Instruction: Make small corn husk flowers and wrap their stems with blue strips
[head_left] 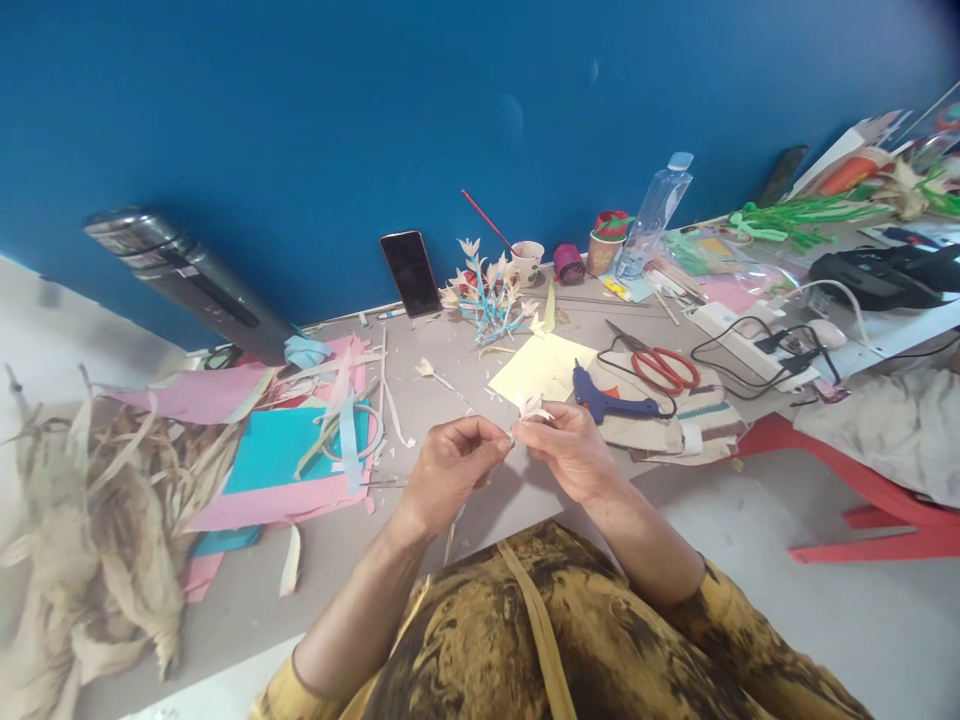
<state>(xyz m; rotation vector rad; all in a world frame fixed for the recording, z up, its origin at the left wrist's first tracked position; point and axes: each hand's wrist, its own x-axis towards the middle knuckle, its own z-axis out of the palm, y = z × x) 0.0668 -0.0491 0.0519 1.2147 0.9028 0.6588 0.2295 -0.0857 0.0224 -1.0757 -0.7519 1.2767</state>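
My right hand [574, 450] pinches a small pale craft flower [533, 407], its petals standing above my fingers. Close against it, my left hand [456, 468] is closed, thumb and forefinger together at the flower's thin stem; the fingers hide most of the stem. Just beyond my hands lies a yellow paper sheet [536, 366]. A blue glue gun [611, 400] rests right of my right hand, beside red-handled scissors [660, 366]. Another finished-looking flower [427, 369] lies on the table past my left hand. Farther back stands a bunch of similar flowers with blue stems [491, 300].
Left are pink and blue paper sheets [262, 450], a tape roll [371, 432] and dried husks [127, 530]. A dark flask [199, 285] and a phone [410, 274] lean at the wall. Behind right are a paper cup [527, 262], a bottle [658, 210] and a power strip [750, 342].
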